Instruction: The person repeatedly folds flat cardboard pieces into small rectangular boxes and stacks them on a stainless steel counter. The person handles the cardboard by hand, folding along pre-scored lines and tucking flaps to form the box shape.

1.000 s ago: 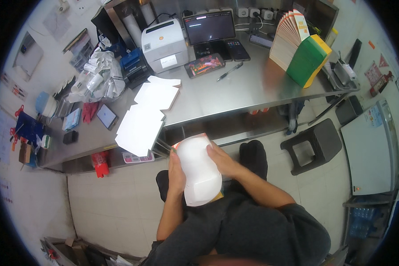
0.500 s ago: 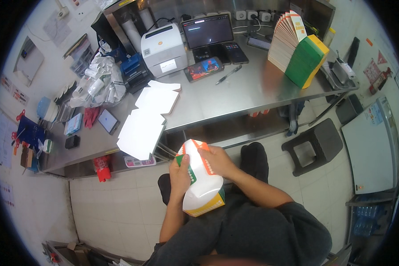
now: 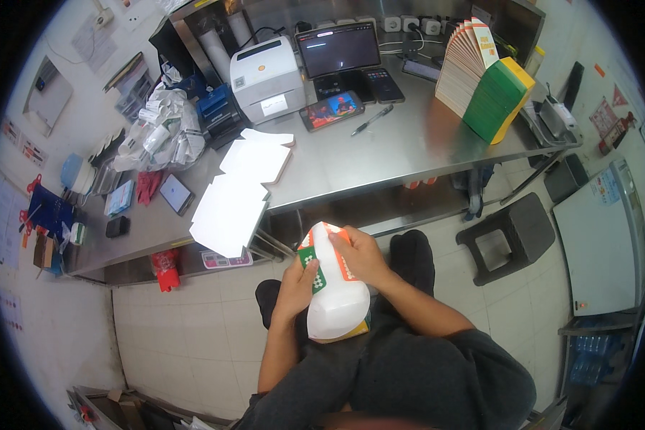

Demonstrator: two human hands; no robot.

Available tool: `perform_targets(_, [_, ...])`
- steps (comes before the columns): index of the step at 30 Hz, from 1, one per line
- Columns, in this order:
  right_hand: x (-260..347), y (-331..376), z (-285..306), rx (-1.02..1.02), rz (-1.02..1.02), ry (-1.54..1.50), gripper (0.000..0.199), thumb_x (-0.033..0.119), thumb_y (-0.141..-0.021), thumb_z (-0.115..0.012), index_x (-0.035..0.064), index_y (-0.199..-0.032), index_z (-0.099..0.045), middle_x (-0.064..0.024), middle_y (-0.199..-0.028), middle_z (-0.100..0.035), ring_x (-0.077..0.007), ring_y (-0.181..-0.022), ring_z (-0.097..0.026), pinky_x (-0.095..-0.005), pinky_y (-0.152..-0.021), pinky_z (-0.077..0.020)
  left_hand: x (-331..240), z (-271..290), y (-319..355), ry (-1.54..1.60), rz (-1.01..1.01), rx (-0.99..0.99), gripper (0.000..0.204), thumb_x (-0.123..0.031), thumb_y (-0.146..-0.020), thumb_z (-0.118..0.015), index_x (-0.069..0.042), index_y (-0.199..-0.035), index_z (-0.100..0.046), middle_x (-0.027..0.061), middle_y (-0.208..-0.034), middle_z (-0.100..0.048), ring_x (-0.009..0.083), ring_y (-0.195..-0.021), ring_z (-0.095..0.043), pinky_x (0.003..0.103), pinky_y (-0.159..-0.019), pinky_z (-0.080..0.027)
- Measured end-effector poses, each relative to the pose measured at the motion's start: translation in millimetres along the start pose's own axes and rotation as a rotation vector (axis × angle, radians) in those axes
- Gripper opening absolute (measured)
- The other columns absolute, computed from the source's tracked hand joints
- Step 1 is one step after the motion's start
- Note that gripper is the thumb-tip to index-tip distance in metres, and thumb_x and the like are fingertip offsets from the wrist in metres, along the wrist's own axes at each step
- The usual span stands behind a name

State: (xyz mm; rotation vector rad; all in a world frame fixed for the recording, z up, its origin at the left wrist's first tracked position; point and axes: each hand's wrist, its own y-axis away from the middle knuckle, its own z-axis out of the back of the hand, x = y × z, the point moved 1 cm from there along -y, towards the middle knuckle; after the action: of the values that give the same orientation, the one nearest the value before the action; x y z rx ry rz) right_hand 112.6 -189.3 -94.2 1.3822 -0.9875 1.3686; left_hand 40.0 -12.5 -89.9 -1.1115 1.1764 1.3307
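Head view has the white carton point(image 3: 337, 309) just below centre frame, left hand point(image 3: 294, 288) gripping its green panel point(image 3: 307, 256) and right hand point(image 3: 364, 259) its orange panel point(image 3: 347, 270), probably so neither springs up, while flat white blanks point(image 3: 229, 215) sit left of centre, I guess for easy reach.

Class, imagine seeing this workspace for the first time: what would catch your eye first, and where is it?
Probably the white carton with green and orange flaps, held near the middle of the picture by the left hand and right hand. Next might come the bright white card sheets jutting over the front edge of the metal table, then the green and yellow stack standing near its right end.
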Motion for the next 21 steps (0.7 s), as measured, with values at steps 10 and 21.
perform_targets(10, [3.2, 7.0, 8.4, 0.136, 0.176, 0.442, 0.043, 0.037, -0.113, -0.05, 0.002, -0.127, -0.071, -0.0174, -0.102, -0.073, -0.0435, -0.096, -0.068, -0.0458, -0.088, -0.0553, 6.2, -8.8, 5.6, -0.445, 0.043, 0.153, 0.081, -0.035, -0.113, -0.051, 0.013, -0.165, -0.013, 0.0408, -0.148, -0.054, 0.0491, -0.138, -0.057, 0.046, -0.116, -0.044])
perform_targets(21, [5.4, 8.2, 9.3, 0.352, 0.121, 0.227, 0.039, 0.024, -0.109, -0.063, -0.0002, -0.141, -0.064, -0.0174, -0.144, -0.057, -0.0244, -0.124, -0.061, -0.036, -0.105, -0.0498, 36.7, 20.6, 16.0, 0.077, 0.148, -0.246, 0.045, -0.027, -0.106, -0.049, 0.012, -0.105, -0.071, 0.0221, -0.102, -0.076, 0.0299, -0.1, -0.07, 0.042, -0.089, -0.05])
